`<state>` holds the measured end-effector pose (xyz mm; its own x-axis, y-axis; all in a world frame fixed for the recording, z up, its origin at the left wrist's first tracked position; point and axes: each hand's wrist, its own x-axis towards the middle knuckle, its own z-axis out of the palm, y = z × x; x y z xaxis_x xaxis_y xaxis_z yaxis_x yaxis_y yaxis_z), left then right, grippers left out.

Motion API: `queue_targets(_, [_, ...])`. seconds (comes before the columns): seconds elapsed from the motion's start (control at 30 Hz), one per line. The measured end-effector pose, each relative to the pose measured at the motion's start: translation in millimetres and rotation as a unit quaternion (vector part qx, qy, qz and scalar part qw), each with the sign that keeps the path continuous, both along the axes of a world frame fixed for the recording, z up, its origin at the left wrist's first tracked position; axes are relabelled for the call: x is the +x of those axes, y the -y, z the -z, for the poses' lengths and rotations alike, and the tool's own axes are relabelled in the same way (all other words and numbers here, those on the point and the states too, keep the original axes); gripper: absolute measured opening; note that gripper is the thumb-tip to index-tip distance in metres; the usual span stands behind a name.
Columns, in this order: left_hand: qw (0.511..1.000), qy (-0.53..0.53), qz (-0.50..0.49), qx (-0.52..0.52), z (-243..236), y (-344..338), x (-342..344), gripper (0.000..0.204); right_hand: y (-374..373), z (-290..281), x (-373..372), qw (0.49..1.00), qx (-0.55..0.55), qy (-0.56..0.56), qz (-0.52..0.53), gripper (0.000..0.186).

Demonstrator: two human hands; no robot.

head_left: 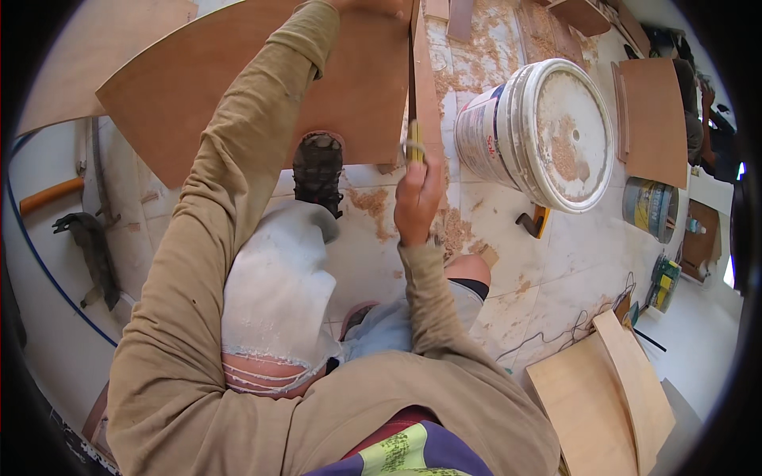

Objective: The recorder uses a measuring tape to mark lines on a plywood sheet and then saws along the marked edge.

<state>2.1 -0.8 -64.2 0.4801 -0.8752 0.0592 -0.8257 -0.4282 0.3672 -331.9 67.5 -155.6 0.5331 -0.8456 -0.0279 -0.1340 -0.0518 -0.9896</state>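
My right hand (419, 197) is closed round the yellow handle of a handsaw (413, 144). I see the saw edge-on, its thin dark blade lying along the right edge of a large brown plywood sheet (214, 79) with a curved left side. A narrow strip of wood (425, 87) lies just right of the blade. At the top of the picture my left hand (369, 6) rests on the plywood, fingers stretched out and partly cut off by the frame edge. My dark shoe (318, 170) presses on the sheet's near edge.
Right of the saw stands a white lidded bucket (571, 135). A yellow-and-black tool (538, 223) lies near it amid sawdust. Curved plywood pieces (587, 389) and a cable (548, 337) lie at lower right. An orange handle (51, 196) is at left. Another person (706, 127) is far right.
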Motion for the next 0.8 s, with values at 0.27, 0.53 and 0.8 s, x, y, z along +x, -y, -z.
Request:
queue_targets(0.27, [1.0,0.0,0.008,0.008,-3,0,-9,0.055,70,1,116,0.99,-0.121,0.067,0.01,0.027])
queue_targets(0.53, [1.0,0.017,0.004,-0.004,-8,-3,-9,0.048,-11,9,-22,0.999,-0.006,-0.023,-0.027,0.032])
queue_targets(0.8, [0.998,0.014,-0.001,0.069,-23,-1,-18,0.045,96,22,141,0.985,-0.147,0.094,0.01,0.031])
